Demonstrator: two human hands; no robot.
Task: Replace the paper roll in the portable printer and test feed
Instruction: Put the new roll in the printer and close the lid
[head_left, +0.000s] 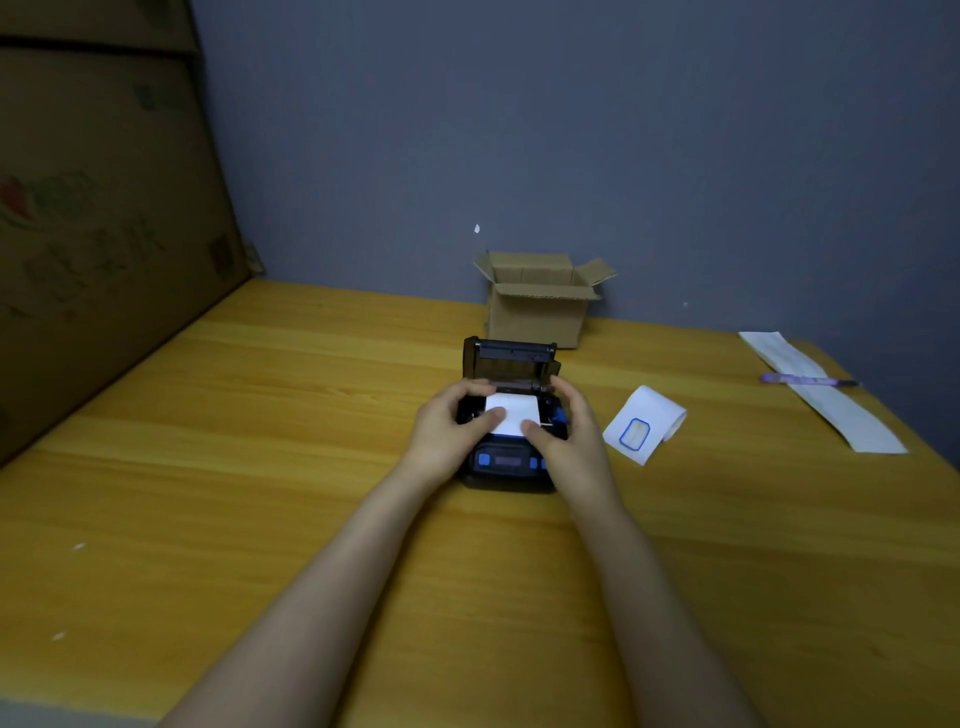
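A small black portable printer (506, 465) with blue buttons sits on the wooden table, its lid (511, 358) hinged up at the back. A white paper roll (511, 413) lies in the open bay. My left hand (452, 428) grips the printer's left side, thumb resting on the paper. My right hand (569, 434) holds the right side, thumb on the paper's front edge. Another white roll (647, 423), partly unrolled with a blue-outlined label, lies to the right of the printer.
A small open cardboard box (537, 301) stands behind the printer against the grey wall. A long paper strip (826, 400) with a purple pen (808, 380) across it lies at the right edge. A large cardboard box (98, 218) fills the left side.
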